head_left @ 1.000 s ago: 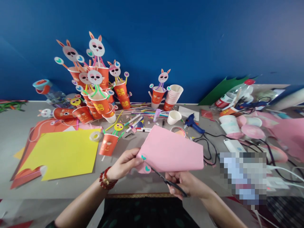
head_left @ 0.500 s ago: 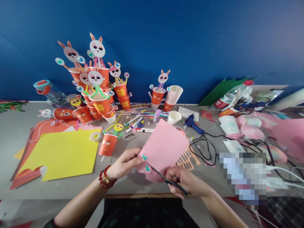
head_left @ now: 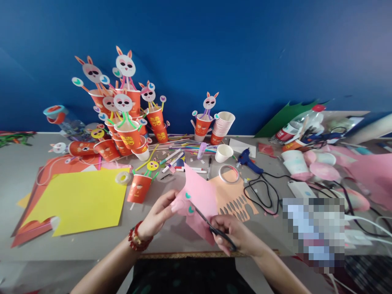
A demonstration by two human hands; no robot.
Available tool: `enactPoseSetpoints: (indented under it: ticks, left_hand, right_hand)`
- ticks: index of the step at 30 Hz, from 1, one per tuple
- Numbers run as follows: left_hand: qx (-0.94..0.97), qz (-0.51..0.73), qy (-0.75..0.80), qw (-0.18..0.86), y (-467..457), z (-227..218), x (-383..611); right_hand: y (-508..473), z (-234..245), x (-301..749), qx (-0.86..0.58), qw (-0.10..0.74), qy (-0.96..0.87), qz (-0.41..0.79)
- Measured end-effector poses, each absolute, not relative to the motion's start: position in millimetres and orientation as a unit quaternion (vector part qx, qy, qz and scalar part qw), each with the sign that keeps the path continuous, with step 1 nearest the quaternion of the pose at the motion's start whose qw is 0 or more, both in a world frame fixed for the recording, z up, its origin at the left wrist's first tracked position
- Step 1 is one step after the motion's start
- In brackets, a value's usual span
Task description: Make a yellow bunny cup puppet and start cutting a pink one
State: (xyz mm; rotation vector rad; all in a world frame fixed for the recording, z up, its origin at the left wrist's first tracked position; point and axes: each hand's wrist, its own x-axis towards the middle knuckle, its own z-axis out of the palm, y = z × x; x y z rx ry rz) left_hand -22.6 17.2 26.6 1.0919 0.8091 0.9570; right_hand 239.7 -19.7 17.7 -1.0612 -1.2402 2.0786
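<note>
My left hand (head_left: 161, 214), with red beads at the wrist, pinches the left edge of a pink paper sheet (head_left: 200, 190). Two small circles with teal marks show on the sheet, close to my fingers. Dark-handled scissors (head_left: 222, 237) are gripped in my right hand (head_left: 231, 232), their blades pointing up and left to the paper beside the circles. The sheet is held in the air, tilted, above the table. Behind it lies orange paper (head_left: 226, 196) with rows of leaf-shaped cutouts, and a roll of tape (head_left: 229, 173) rests on that paper.
Yellow paper (head_left: 85, 200) lies at left beside a red cup (head_left: 139, 188) with a yellow face. Red cups with rabbit figures (head_left: 128, 132) stand behind. A white cup (head_left: 224, 153), markers (head_left: 171, 161) and a blue glue gun (head_left: 249, 160) with a looped cord are farther back.
The pink sheet has turned and tilted, its top swinging left, which uncovers the orange paper and tape roll. Both hands have shifted slightly; the scissors stay at the circles.
</note>
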Motion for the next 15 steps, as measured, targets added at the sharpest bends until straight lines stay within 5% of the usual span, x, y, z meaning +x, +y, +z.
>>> enactPoseSetpoints:
  ticks: [15]
  left_hand:
    - [0.493,0.502,0.396,0.59,5,22,-8]
  right_hand:
    - [-24,12,217,-0.361,0.297,-0.463,0.753]
